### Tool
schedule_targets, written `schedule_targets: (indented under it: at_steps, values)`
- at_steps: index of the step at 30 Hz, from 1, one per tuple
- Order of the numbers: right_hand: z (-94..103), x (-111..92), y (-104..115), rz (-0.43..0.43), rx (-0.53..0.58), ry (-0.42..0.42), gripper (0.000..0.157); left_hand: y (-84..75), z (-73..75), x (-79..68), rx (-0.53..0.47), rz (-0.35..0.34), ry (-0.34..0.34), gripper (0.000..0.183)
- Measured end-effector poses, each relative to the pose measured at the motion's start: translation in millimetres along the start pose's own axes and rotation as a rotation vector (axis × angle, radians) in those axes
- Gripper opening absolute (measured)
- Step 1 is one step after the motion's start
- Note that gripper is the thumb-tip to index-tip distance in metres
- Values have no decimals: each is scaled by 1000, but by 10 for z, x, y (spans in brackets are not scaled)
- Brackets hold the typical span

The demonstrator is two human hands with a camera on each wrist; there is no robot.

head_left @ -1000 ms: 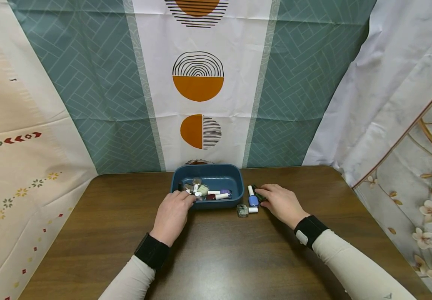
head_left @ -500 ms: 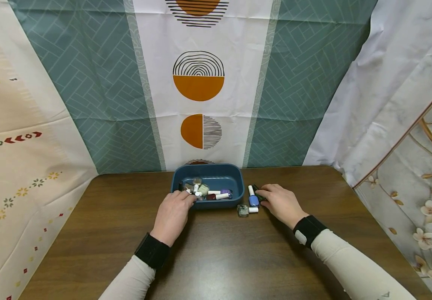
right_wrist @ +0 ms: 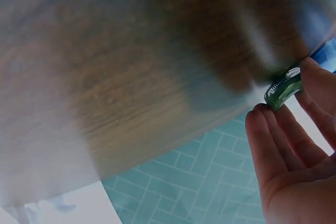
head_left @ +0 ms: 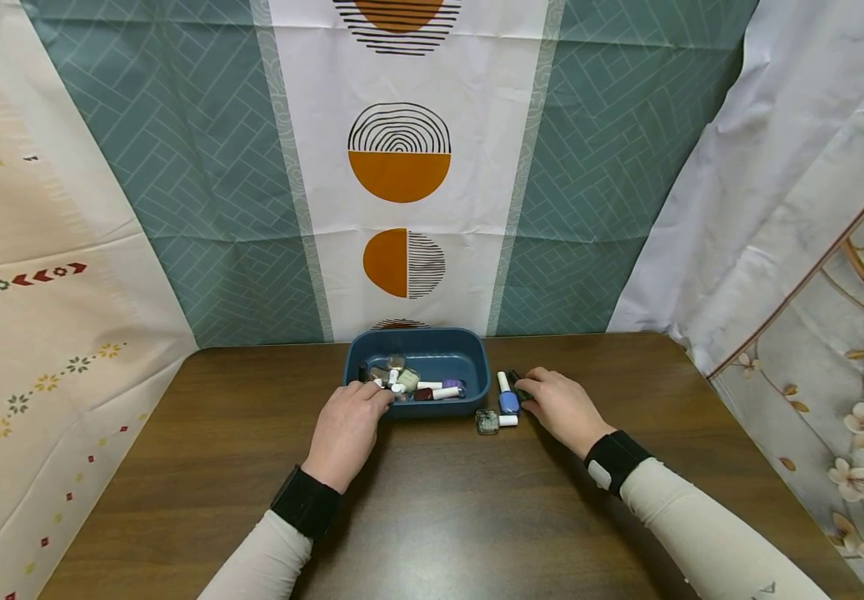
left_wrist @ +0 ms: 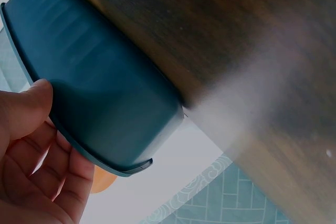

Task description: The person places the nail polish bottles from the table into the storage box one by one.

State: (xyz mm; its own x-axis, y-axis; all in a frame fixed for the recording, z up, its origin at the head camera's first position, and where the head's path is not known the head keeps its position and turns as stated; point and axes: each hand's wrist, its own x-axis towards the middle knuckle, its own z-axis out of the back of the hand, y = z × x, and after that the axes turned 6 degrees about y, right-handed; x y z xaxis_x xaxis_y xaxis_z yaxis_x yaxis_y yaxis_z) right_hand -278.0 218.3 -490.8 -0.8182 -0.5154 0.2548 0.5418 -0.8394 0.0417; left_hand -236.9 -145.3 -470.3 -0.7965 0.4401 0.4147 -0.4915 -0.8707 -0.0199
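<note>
My left hand (head_left: 345, 425) grips the near-left rim of a blue plastic bin (head_left: 450, 364), thumb on the outer wall and fingers over the edge in the left wrist view. Inside the bin lie several nail polish bottles, among them a pale green bottle (head_left: 407, 379) and a dark red bottle (head_left: 424, 394). Right of the bin, my right hand (head_left: 562, 408) pinches a dark green nail polish bottle (right_wrist: 283, 88) between thumb and fingers, low at the table. Just left of those fingertips lies a blue nail polish bottle (head_left: 508, 402) with a white cap.
A glittery grey nail polish bottle (head_left: 487, 422) lies on its side by the bin's near-right corner, white cap pointing right. The brown wooden table (head_left: 432, 517) ends at a patterned cloth (head_left: 574, 167) hanging behind the bin. Other cloths hang at both sides.
Both hands keep nearly the same place. The dark green bottle under the right fingers shifts very slightly; the whole view drifts a little.
</note>
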Motion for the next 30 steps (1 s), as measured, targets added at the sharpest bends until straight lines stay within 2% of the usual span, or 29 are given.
schedule_targets:
  at_steps: [10,19,30]
  values:
    - [3,-16,-5,-11,1,6,33,-6,12,-4,13,1,2,20]
    - [22,-25,5,-18,1,13,33,-7,0,-7,1,-11,-23,19]
    - [54,-37,23,-36,9,31,34,-9,7,-5,8,-1,0,20]
